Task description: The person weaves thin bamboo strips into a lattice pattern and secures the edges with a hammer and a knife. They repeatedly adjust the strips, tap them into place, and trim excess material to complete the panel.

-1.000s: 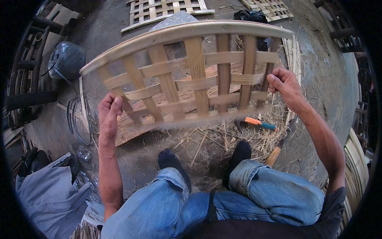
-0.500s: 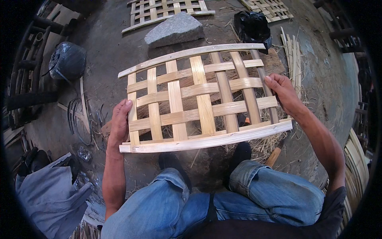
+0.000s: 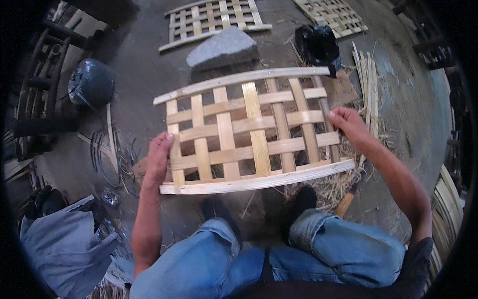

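Both my hands hold up a woven bamboo panel [image 3: 255, 139] in front of my knees. Pale and brownish strips cross over and under each other, with a flat slat along the far edge and another along the near edge. My left hand [image 3: 160, 157] grips the panel's left end strip, thumb on top. At the other end, my right hand [image 3: 351, 127] pinches the brown end strip between thumb and curled fingers. The fingers beneath the panel are partly hidden. Through the gaps, parts of a wooden board [image 3: 343, 92] show on the ground below.
Beyond the panel lies a grey stone block [image 3: 224, 49], touching a second woven panel [image 3: 214, 17]. A third panel [image 3: 333, 15] and a black plastic bag [image 3: 317, 42] are at the far right. Loose strips [image 3: 367, 84] lie right; a dark wrapped bundle [image 3: 92, 82] and grey cloth [image 3: 64, 241] lie left.
The panel and both hands sit slightly lower in the view, and the panel looks a little smaller. The background has shifted down and right as well. Both grips are unchanged.
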`<state>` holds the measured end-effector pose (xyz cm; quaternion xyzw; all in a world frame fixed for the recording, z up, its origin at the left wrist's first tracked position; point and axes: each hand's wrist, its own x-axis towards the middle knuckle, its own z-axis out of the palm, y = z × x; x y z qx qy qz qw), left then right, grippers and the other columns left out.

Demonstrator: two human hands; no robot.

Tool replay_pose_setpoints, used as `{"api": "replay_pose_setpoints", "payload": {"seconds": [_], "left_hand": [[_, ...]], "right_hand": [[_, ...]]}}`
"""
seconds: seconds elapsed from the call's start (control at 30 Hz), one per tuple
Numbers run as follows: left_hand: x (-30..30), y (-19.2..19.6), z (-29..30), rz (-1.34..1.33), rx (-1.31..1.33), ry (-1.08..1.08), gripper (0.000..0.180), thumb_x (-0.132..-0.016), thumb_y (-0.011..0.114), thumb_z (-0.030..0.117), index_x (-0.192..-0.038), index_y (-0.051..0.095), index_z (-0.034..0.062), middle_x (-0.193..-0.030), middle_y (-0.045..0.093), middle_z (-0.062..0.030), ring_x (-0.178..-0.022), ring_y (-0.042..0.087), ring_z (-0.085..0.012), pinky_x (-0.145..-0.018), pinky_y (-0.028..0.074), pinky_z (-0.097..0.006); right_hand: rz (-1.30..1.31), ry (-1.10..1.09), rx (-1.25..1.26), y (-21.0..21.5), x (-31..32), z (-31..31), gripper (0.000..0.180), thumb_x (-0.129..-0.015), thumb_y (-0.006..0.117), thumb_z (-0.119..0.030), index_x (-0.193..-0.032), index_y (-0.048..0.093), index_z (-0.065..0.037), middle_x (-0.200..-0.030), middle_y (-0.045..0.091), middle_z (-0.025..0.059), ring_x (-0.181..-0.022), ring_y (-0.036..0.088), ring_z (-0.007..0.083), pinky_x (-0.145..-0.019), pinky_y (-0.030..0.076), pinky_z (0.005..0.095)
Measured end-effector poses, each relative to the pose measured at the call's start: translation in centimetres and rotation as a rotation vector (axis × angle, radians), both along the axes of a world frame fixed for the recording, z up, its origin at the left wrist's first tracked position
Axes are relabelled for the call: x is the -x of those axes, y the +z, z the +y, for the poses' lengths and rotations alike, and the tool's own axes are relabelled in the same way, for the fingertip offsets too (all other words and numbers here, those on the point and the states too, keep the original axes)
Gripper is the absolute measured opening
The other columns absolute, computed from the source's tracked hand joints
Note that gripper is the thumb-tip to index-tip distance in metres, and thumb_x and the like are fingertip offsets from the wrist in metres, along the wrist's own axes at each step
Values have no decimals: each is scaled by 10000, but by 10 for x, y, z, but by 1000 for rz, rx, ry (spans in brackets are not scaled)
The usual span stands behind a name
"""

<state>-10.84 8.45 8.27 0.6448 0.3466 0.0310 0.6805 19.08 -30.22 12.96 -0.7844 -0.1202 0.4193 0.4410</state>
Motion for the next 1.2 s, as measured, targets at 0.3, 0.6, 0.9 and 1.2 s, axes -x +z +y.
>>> {"api": "replay_pose_setpoints", "payload": {"seconds": [0.3,0.6,0.9,1.2], "left_hand": [[2,-41,29,204,-466,-198,261,-960,584,246,-1026,655,4,-769,591,24,-720,510,-77,-656,439,-272],[-44,57,86,393,-780,-557,311,-882,646,241,-1143,676,75,-797,670,-105,-723,633,-200,-703,507,-345],[-217,16,186,412,-1351,-607,279,-883,620,255,-1123,662,118,-1112,662,-128,-1023,633,-331,-849,521,-443],[-237,-102,227,448,-1477,-329,368,-877,635,200,-1234,560,156,-1198,595,-74,-1127,581,-287,-913,500,-450]], "right_hand": [[175,67,78,-63,17,17,468,-913,669,-243,-1281,520,4,-996,599,55,-869,586,132,-647,528,284],[247,49,20,-73,15,12,473,-907,648,-181,-1320,496,-9,-1122,625,72,-995,605,153,-747,527,332],[27,-30,48,-93,24,-38,248,-929,610,-116,-1132,587,23,-960,654,65,-878,625,137,-795,514,302],[192,-101,130,-88,40,-60,186,-921,605,-75,-1072,605,32,-911,662,73,-827,637,127,-757,530,291]]}}
